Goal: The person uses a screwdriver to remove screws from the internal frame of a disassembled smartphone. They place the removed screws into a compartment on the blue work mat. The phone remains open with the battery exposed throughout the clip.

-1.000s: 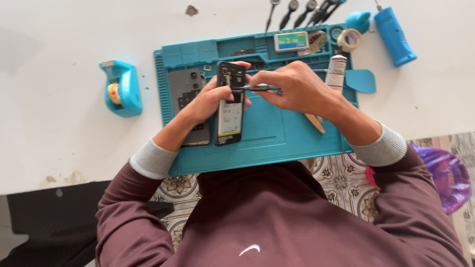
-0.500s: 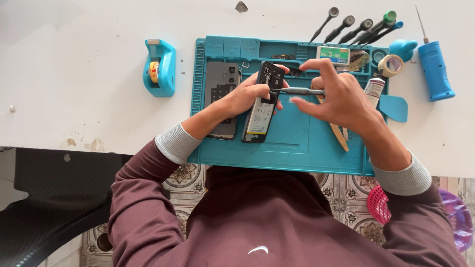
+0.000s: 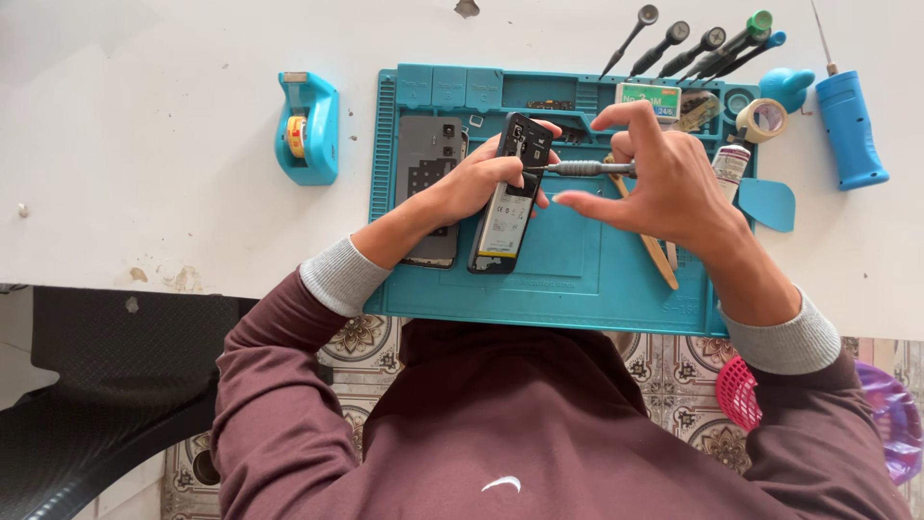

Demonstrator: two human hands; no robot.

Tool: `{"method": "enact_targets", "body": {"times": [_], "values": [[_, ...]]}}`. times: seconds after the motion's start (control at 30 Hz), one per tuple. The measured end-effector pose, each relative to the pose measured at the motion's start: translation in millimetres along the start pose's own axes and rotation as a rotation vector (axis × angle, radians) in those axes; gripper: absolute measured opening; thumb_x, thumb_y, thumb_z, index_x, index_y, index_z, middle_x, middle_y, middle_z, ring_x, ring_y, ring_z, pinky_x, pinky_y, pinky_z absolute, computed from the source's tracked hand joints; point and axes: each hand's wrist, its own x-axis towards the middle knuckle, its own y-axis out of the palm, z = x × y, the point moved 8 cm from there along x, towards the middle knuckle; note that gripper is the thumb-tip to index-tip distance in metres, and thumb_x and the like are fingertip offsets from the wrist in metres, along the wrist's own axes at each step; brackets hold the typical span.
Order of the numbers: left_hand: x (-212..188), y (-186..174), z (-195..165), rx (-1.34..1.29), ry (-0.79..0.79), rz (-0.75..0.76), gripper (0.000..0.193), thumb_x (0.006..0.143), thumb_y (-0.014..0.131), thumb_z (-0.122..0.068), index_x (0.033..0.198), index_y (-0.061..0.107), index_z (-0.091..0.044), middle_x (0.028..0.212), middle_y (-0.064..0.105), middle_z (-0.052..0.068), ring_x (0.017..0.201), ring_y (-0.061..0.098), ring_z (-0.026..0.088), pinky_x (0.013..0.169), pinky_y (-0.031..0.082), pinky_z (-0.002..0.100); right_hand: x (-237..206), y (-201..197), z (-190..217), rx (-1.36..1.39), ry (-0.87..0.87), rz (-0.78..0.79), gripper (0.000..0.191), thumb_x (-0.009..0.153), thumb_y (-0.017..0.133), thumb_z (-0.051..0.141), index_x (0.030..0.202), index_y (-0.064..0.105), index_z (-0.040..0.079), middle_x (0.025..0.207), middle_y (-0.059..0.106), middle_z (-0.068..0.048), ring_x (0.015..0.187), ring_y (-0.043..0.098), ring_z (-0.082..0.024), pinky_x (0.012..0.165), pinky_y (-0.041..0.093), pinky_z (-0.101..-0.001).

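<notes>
Since half a second ago my hands have hardly shifted on the mat [image 3: 577, 279]; my right hand [image 3: 664, 183] still holds the screwdriver [image 3: 577, 169] level, and my left hand [image 3: 476, 183] stays on the phone [image 3: 508, 197].

My left fingers are closed around the opened phone, which is tilted up near the middle of the mat, back side showing. My right fingers pinch the screwdriver's grey handle, its tip touching the phone's upper part. The phone's grey back cover [image 3: 428, 183] lies flat on the mat's left part, just beside the phone. A wooden stick [image 3: 654, 252] lies on the mat under my right hand. A blue tape dispenser [image 3: 310, 127] sits left of the mat, apart from it. More screwdrivers [image 3: 693, 43] lie beyond the mat's far right corner.
</notes>
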Motion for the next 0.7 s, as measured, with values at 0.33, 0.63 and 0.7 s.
{"method": "enact_targets", "body": {"times": [0.33,0.63,0.7], "values": [[3,1,0,-0.02,0.02,0.016,0.071,0.079,0.044,-0.01,0.15,0.039,-0.006,0.122,0.059,0.016,0.094,0.073,0.027,0.091,0.062,0.043,2,5,-10,0.002,0.064,0.077,0.048,0.094,0.082,0.028,0.126,0.057,0.003,0.061,0.056,-0.002,0.048,0.053,-0.014,0.047,0.038,-0.0318],[6,6,0,-0.012,0.033,0.033,0.074,0.078,0.044,-0.01,0.152,0.038,-0.005,0.126,0.061,0.017,0.096,0.073,0.027,0.09,0.062,0.044,-1,-8,-19,0.116,0.03,0.085,0.023,0.09,0.082,0.023,0.094,0.075,0.002,0.064,0.064,-0.007,0.05,0.057,-0.014,0.048,0.041,-0.0291],[8,5,-1,0.005,0.032,0.029,0.075,0.078,0.045,-0.01,0.152,0.039,-0.005,0.128,0.062,0.018,0.096,0.074,0.028,0.09,0.062,0.044,-3,-16,-25,0.109,0.021,0.036,0.024,0.092,0.082,0.025,0.091,0.075,0.002,0.066,0.064,-0.006,0.054,0.059,-0.013,0.051,0.043,-0.0268]]}}
